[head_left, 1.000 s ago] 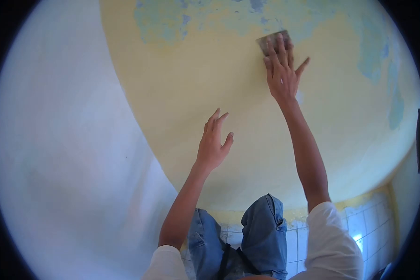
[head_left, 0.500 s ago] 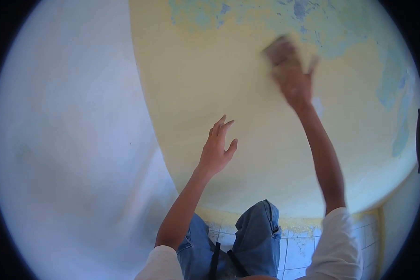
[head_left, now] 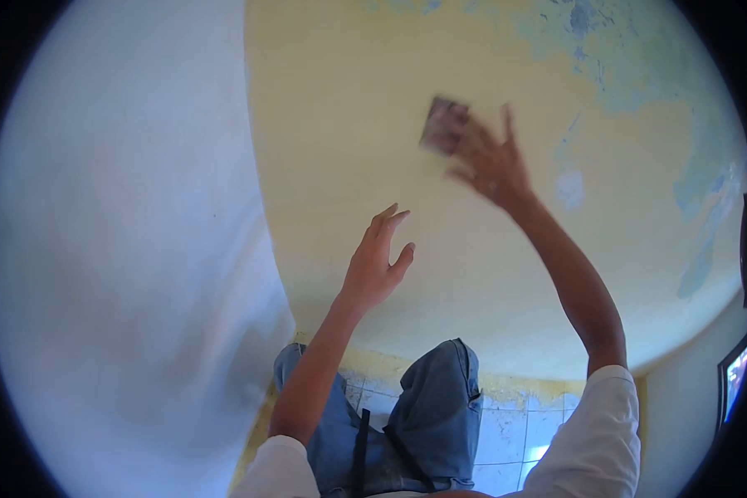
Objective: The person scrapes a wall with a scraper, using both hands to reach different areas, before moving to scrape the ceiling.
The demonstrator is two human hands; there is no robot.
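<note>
Since a second ago, the right hand (head_left: 483, 166) has swept down and to the left across the yellow wall (head_left: 373, 149), away from the blue-green peeled patches (head_left: 631, 75) it was working beside, which now lie up and to the right of the grip. It is motion-blurred, with the fingers wrapped round a flat scraper blade (head_left: 444, 124) that sticks out above and to the left of the knuckles; whether the blade's edge touches the wall, I cannot tell through the blur. The left hand (head_left: 375, 264) has barely shifted. It hangs below and to the left of the scraper, fingers spread and holding nothing, close to the wall, though contact is unclear.

Only the head view is available. Below the hands, blue jeans (head_left: 432, 423) and a tiled floor (head_left: 506, 440) show.

As a judgement: a stroke this fast could let the blade skate over sound paint, or dig a corner in and gouge the plaster if the wrist tips. With the arm stretched high and the grip moving quickly, the scraper could also slip out and drop toward the legs or tiles. The empty hand sits near the blade's path and could be nicked.
</note>
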